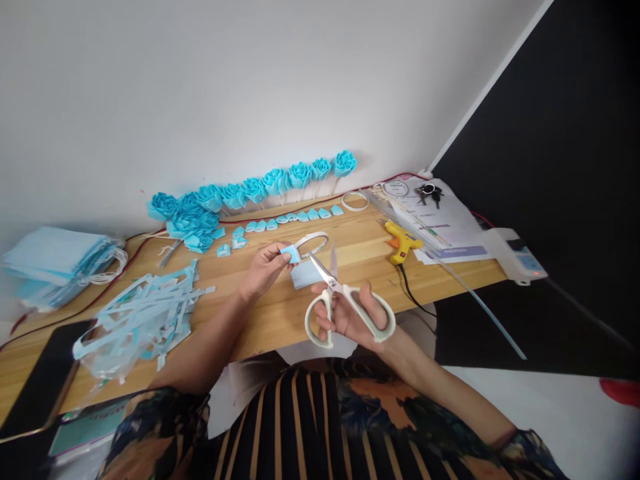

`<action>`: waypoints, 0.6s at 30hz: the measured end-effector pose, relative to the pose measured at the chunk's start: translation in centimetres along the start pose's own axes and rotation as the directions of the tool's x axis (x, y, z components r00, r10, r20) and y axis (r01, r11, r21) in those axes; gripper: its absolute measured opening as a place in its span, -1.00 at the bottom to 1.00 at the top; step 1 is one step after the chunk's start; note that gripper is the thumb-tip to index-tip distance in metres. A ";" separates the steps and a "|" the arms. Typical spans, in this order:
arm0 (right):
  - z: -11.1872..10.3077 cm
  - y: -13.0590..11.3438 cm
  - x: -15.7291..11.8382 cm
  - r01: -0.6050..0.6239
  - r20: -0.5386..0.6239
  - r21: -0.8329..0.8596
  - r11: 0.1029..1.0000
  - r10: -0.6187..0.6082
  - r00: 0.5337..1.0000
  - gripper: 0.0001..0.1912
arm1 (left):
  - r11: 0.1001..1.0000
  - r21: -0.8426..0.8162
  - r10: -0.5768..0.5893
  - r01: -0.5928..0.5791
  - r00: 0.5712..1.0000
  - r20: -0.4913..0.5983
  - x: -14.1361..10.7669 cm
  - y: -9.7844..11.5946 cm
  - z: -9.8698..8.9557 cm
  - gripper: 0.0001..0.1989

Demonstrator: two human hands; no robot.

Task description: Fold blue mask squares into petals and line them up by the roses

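Pinched in the fingers of my left hand [265, 268] is a small folded piece of light blue fabric [291, 253]. My right hand [353, 317] has its fingers through the handles of a pair of scissors [334, 283] with white grips. The blades are spread apart and point up and left, a little to the right of the folded piece. Under and behind the hands, a flat light blue fabric piece [307, 274] and a roll of white tape [314, 245] lie on the wooden table [365, 247].
Blue fabric roses [275, 181] line the wall, with a row of small folded pieces [303, 217] before them. Fabric scraps [145, 313], stacked face masks [60, 257] and a phone [47, 373] lie left. A yellow glue gun [401, 241], papers and a power strip [520, 257] are right.
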State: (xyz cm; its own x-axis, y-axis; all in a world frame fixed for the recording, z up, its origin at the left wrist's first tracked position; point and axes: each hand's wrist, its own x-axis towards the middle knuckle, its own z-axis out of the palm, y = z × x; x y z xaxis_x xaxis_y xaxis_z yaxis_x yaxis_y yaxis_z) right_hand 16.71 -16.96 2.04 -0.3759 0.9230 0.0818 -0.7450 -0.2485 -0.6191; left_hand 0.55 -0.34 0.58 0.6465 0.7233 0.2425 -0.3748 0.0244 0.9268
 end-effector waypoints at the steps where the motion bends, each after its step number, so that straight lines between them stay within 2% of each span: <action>1: -0.1 -0.1 0.2 -0.002 -0.006 0.011 1.000 0.002 1.000 -0.29 | 1.000 0.009 0.001 -0.001 1.000 0.013 -0.1 0.0 0.0 -0.74; 6: -0.9 -0.2 0.9 -0.026 -0.036 0.057 0.998 0.028 0.999 -0.31 | 0.997 0.082 -0.011 0.006 0.998 0.063 -0.5 0.3 0.2 -0.75; 10: -1.5 0.0 1.0 -0.060 -0.015 0.143 0.988 0.063 0.998 -0.29 | 0.992 0.128 -0.005 -0.004 0.997 0.075 -0.7 0.4 0.4 -0.75; 14: -1.1 -0.2 0.7 -0.074 -0.022 0.210 0.975 0.080 0.997 -0.31 | 0.992 0.124 0.014 -0.025 0.996 0.092 -0.7 0.5 0.4 -0.77; 18: -0.5 -1.0 0.4 -0.062 -0.081 0.215 0.975 0.081 0.993 -0.33 | 0.992 0.117 0.041 -0.054 0.993 0.114 -0.7 0.6 0.5 -0.78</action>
State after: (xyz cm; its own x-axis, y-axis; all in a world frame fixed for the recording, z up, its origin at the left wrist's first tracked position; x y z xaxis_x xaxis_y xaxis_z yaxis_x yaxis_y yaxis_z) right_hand 17.64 -16.21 2.29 -0.3889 0.9207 -0.0320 -0.8212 -0.3622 -0.4409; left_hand 0.22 -1.21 1.07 0.7022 0.6404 0.3112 -0.3292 -0.0955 0.9394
